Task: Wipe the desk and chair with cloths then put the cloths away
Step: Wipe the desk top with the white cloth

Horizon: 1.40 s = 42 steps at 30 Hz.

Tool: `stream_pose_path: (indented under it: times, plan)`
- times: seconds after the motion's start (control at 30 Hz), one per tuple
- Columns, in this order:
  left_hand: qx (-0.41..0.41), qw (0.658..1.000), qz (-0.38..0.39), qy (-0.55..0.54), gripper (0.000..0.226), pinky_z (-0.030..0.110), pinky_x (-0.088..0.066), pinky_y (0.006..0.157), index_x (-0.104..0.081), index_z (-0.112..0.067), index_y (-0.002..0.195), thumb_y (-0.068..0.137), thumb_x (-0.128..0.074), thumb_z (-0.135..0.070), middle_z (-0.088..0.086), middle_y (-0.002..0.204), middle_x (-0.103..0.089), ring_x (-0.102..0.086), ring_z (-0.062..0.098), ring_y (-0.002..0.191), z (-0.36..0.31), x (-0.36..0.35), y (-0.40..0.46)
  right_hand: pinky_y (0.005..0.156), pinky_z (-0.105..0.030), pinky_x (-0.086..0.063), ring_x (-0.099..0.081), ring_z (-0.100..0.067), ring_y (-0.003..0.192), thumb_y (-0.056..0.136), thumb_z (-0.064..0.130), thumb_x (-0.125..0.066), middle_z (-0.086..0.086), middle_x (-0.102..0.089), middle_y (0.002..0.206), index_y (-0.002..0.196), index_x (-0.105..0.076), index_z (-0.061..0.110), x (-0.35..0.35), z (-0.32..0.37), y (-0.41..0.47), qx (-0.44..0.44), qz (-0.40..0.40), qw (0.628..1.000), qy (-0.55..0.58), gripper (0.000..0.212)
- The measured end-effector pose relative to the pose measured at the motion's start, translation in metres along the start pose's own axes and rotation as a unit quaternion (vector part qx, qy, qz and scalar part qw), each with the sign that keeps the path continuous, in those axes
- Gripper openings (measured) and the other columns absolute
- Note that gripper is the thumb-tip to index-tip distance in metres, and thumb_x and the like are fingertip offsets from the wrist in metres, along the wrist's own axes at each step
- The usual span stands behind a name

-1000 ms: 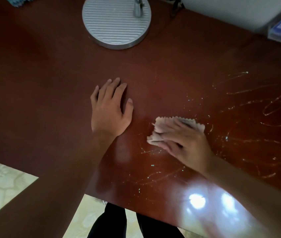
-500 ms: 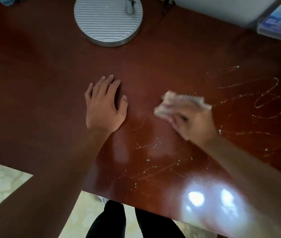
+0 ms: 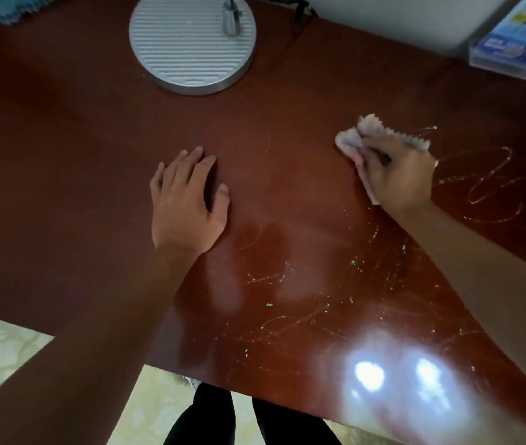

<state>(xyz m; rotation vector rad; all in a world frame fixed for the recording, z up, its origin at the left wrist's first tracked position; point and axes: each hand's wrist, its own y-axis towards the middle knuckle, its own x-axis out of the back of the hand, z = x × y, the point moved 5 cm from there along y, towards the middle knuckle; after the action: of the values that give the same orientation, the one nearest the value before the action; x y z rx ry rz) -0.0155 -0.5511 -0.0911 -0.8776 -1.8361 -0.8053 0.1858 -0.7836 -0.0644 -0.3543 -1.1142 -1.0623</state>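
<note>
Two hands are on the desktop. The right hand is pressed down on a crumpled pale pink cloth with a pinked, zigzag edge, its fingers curled over the fabric and gripping it, toward the far right part of the glossy reddish-brown wooden desk. The left hand is laid flat near the middle of the desk, fingers straight and close together, holding nothing; it appears to serve as a brace.

From the cloth, the unwiped work lies mainly to the right and toward the near edge: looping pale streaks begin just beside the right hand on its right, and finer smears and flecks are spread between the two forearms down to the near edge. The right hand is clearly the nearer one to both patches, so a sweep rightward or back toward the near edge is judged likely.

Farther out, a round ribbed silver lamp base stands by the far edge, well apart from the cloth. A blue cloth is partly seen at the far left corner, and a blue-printed clear box at the far right corner. Nothing stands between the cloth and the streaks.
</note>
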Motion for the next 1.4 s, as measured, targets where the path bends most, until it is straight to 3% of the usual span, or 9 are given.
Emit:
stream_pose_path:
  times: [0.17,0.3,0.4,0.5,0.7,0.87,1.1,1.27,1.4]
  plan:
    - [0.002,1.0,0.009,0.0,0.051,0.048,-0.019,0.12,-0.056,-0.012,0.135,0.094,-0.044,-0.039,0.006,0.147,-0.05,-0.038,0.025,0.142,0.001,-0.001,0.0,0.092,-0.037,-0.053,-0.068,-0.023,0.108,0.096,0.028,-0.05,0.0,-0.072,0.113,0.11,-0.074,0.017,-0.012,0.041,-0.078,0.083,0.037,0.995,0.026,0.03]
    - [0.0,1.0,0.007,0.001,0.051,0.048,-0.018,0.12,-0.056,-0.013,0.135,0.094,-0.044,-0.04,0.007,0.146,-0.051,-0.038,0.025,0.142,0.002,-0.002,0.0,0.097,-0.041,-0.052,-0.064,-0.013,0.115,0.089,0.022,-0.073,0.004,-0.069,0.12,0.109,-0.075,0.02,-0.001,0.039,-0.121,0.185,0.077,0.978,0.049,0.02]
    - [0.0,1.0,0.003,-0.001,0.051,0.048,-0.019,0.12,-0.057,-0.012,0.134,0.094,-0.044,-0.04,0.007,0.146,-0.051,-0.038,0.025,0.141,0.002,-0.003,0.001,0.082,-0.044,-0.059,-0.072,-0.021,0.095,0.091,0.012,-0.064,-0.003,-0.072,0.112,0.108,-0.074,0.012,0.002,0.019,-0.058,0.098,0.049,0.993,0.052,0.019]
    - [-0.001,1.0,0.002,0.004,0.051,0.047,-0.018,0.12,-0.056,-0.013,0.134,0.094,-0.043,-0.04,0.007,0.146,-0.051,-0.038,0.025,0.141,0.004,-0.003,0.0,0.102,-0.047,-0.048,-0.064,-0.03,0.114,0.099,0.037,-0.046,-0.009,-0.07,0.118,0.117,-0.07,0.011,-0.015,0.039,-0.036,0.0,0.034,0.999,0.002,0.04]
    - [-0.002,1.0,0.0,0.003,0.051,0.048,-0.021,0.119,-0.057,-0.013,0.134,0.094,-0.043,-0.04,0.006,0.145,-0.052,-0.039,0.024,0.141,0.002,-0.002,0.0,0.109,-0.042,-0.042,-0.059,-0.026,0.122,0.1,0.035,-0.05,-0.003,-0.067,0.124,0.116,-0.071,0.012,-0.024,0.085,-0.083,0.15,0.11,0.982,0.028,0.035]
    - [-0.002,1.0,-0.004,0.001,0.05,0.048,-0.021,0.119,-0.058,-0.013,0.133,0.094,-0.044,-0.04,0.006,0.145,-0.052,-0.04,0.024,0.14,0.003,-0.002,0.001,0.106,-0.044,-0.043,-0.061,-0.026,0.117,0.095,0.026,-0.048,-0.008,-0.069,0.12,0.118,-0.069,0.01,-0.041,0.047,0.044,0.034,0.09,0.995,0.024,0.035]
    - [0.001,1.0,0.005,0.0,0.048,0.046,-0.02,0.119,-0.058,-0.014,0.133,0.093,-0.047,-0.038,0.005,0.145,-0.052,-0.04,0.024,0.14,0.002,0.0,0.001,0.106,-0.043,-0.044,-0.062,-0.024,0.119,0.099,0.032,-0.053,0.0,-0.069,0.12,0.102,-0.075,0.012,-0.052,0.097,-0.013,0.242,0.146,0.958,0.056,0.03]
    - [0.001,1.0,0.004,0.003,0.049,0.046,-0.02,0.12,-0.059,-0.013,0.133,0.094,-0.046,-0.039,0.005,0.145,-0.052,-0.04,0.023,0.14,0.002,0.0,0.001,0.095,-0.039,-0.047,-0.065,-0.028,0.105,0.093,0.022,-0.056,-0.007,-0.07,0.116,0.112,-0.072,0.016,-0.065,0.077,0.077,0.058,0.089,0.994,0.0,0.026]
    - [0.001,1.0,0.001,0.001,0.048,0.047,-0.022,0.119,-0.06,-0.013,0.132,0.093,-0.047,-0.038,0.006,0.144,-0.053,-0.042,0.025,0.139,0.002,0.0,0.002,0.108,-0.042,-0.038,-0.057,-0.025,0.123,0.096,0.032,-0.048,0.002,-0.067,0.125,0.109,-0.073,0.019,-0.085,0.125,0.033,0.165,0.16,0.972,0.038,0.031]
